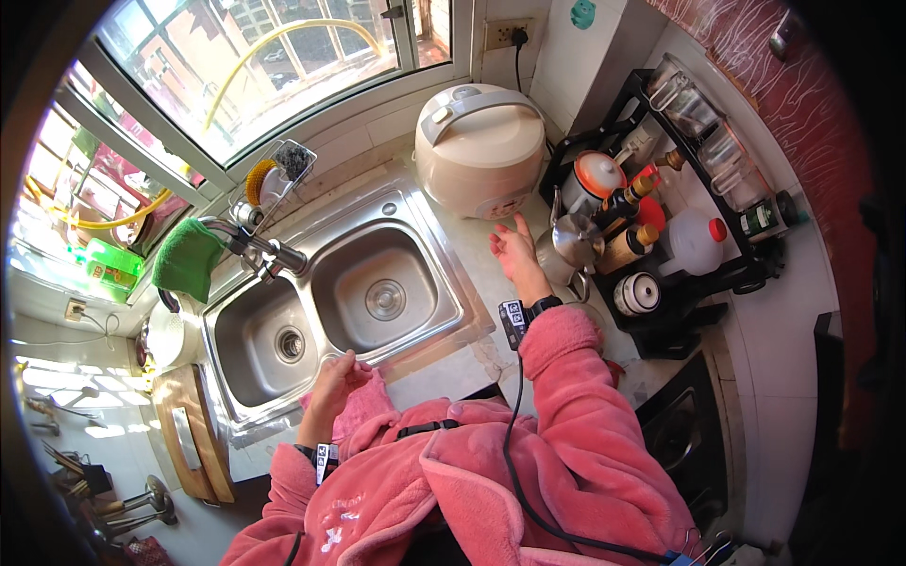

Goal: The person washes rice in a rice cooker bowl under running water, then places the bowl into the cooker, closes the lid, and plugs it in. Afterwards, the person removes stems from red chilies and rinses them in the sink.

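Note:
My right hand reaches over the counter just short of the front of a cream rice cooker. Its fingers are spread, and nothing is in them. The cooker's lid is down, with a grey handle across the top. Beside my right wrist stands a stainless steel kettle. Over the near rim of the double-bowl steel sink, my left hand hangs with its fingers loosely curled; whether they touch anything is hard to tell. A pink cloth lies on the counter edge right by it.
A black rack on the right carries bottles, glass mugs and a white jug. The faucet has a green cloth draped near it. Wooden cutting boards stand left of the sink. A gas stove is at lower right.

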A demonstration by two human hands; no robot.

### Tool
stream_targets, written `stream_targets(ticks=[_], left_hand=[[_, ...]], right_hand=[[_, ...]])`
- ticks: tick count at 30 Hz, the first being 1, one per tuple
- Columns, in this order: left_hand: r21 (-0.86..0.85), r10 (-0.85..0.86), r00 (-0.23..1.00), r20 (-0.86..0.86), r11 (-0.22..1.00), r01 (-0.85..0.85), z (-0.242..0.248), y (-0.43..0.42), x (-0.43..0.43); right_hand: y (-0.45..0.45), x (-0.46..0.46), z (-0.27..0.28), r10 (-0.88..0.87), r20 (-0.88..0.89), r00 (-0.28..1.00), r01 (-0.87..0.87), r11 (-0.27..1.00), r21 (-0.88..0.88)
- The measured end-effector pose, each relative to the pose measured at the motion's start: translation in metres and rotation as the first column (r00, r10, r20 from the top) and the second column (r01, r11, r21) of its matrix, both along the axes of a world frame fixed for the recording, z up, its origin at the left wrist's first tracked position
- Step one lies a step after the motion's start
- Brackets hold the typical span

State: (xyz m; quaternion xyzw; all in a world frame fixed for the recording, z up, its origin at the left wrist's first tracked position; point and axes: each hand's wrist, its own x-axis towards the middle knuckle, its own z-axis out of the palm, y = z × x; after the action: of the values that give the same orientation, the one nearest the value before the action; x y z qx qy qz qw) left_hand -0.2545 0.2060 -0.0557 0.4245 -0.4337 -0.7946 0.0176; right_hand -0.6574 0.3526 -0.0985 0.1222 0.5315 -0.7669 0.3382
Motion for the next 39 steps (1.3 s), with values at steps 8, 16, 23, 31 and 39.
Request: stream_targets(ticks=[8, 16, 23, 31, 39], left_hand=[[0.005, 0.042, 0.999, -0.027, 0.999, -0.042, -0.001, 0.000, 0.001], [-0.001, 0.009, 1.000, -0.013, 1.000, -0.009, -0.003, 0.000, -0.001], [0.007, 0.024, 1.000, -0.001, 1.000, -0.024, -0.003, -0.001, -0.002], [-0.003, 0.004, 1.000, 0.012, 1.000, -0.004, -0.007, -0.003, -0.005], [-0.011, -0.006, 1.000, 0.009, 1.000, 0.006, -0.008, -0.002, -0.009]], right_hand=[[-0.001, -0.004, -0.003, -0.007, 0.033, 0.999, 0.007, 1.000, 0.016], [-0.001, -0.006, -0.004, -0.003, 0.025, 1.000, 0.003, 1.000, 0.001], [-0.002, -0.008, -0.006, 0.015, 0.021, 1.000, -0.015, 1.000, 0.006], [-0.003, -0.008, 0.001, 0.024, 0.048, 0.999, -0.023, 1.000, -0.012], [-0.002, -0.013, 0.006, 0.056, 0.065, 0.996, -0.059, 0.997, 0.042]])
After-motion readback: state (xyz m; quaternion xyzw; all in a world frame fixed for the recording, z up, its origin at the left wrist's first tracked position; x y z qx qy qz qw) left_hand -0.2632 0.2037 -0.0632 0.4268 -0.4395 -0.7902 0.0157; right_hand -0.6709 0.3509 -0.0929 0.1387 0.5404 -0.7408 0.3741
